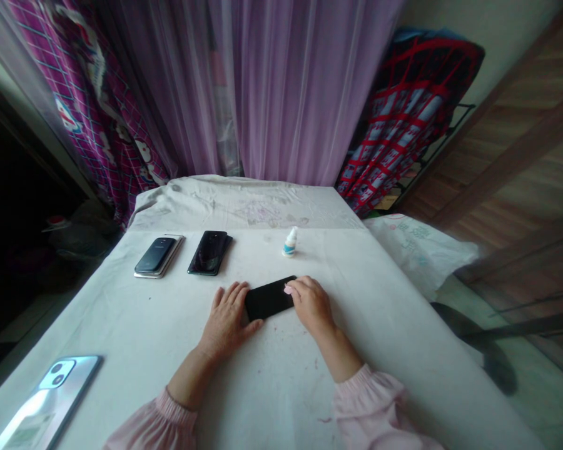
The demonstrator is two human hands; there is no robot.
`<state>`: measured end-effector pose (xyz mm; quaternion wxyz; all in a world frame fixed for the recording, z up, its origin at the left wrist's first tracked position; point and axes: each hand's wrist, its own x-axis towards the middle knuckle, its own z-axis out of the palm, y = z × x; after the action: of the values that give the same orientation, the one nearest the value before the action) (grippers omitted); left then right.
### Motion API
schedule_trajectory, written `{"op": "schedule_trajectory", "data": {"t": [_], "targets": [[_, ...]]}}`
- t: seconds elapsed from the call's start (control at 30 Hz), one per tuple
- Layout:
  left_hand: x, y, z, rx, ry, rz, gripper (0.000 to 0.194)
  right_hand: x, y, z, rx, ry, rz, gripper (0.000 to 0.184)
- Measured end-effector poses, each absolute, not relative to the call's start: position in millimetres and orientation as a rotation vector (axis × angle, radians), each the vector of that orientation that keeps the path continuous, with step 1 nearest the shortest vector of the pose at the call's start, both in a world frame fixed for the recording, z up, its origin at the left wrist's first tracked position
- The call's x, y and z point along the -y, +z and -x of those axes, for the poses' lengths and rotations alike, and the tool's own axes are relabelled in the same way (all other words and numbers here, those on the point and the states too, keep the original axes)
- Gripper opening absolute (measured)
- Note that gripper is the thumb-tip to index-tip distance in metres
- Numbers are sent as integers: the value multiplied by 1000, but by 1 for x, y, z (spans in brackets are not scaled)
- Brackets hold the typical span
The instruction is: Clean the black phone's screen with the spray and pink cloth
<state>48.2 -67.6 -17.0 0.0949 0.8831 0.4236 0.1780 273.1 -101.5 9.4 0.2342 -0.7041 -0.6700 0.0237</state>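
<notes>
A black smartphone [269,299] lies flat on the white-covered table, its dark face up and set slightly aslant. At its left end, my left hand [228,315] rests with fingers stretched out and spread, the index finger and thumb touching its edges. Over the right end, my right hand [312,303] has its fingers closed on a small pale pink piece [288,289], pressed close to the screen. Its material is too small to tell. Beyond the phone stands a small white bottle [290,242] with a blue label and a pointed cap.
Two stacked phones [158,256] lie at the back left, beside another overlapping dark pair [209,253]. A silver-blue phone [47,406] lies camera side up at the near left. Purple curtains [300,94] hang behind the table, and a white plastic bag [417,247] sits off its right edge.
</notes>
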Motion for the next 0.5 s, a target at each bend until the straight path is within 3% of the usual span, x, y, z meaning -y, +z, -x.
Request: {"op": "schedule_trajectory", "data": {"t": [0.5], "targets": [[67,-16,-48,-1254,517,-2607,68,91,7,-268,1993,-114,1998,23]]}}
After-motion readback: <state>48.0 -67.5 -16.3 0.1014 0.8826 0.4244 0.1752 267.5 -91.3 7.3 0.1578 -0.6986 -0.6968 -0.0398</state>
